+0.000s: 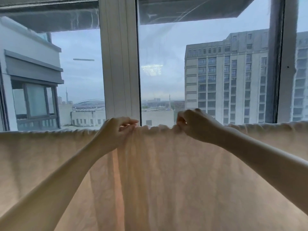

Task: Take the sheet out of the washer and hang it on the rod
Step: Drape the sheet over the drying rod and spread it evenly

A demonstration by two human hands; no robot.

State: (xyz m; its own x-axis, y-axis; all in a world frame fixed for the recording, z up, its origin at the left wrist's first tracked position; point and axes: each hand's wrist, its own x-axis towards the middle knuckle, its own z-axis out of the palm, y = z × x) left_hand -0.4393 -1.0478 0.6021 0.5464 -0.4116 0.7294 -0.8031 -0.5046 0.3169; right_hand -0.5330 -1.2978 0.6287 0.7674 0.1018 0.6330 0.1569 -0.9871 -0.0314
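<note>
My left hand [119,129] has its fingers curled down over the top fold of the sheet [158,172], thumb and fingertips pinching a little gather of cloth. My right hand [193,125] sits just beside it along the same edge, knuckles up, fingers closed on a bunched bit of the fold. Between the two hands the cloth is puckered into small ruffles.

The sheet, a pale peach fabric, is already draped across the whole width of the view and hangs down in front of me. The rod itself I cannot see; I judge it lies under the fold where the cloth turns over. Below my left hand a band of vertical pleats runs down, darker where layers overlap.

I take this step as spreading the bunched middle. To do it well I would keep both pinches light, draw the hands apart along the fold so the ruffles flatten, and avoid pulling toward me, which could drag the sheet off unevenly. Checking that the pleated strip opens out would help it dry.

Behind the sheet stand the window frame [120,64] and, through the glass, a tall grey building [225,77]. I can read no brand, label or writing anywhere.
</note>
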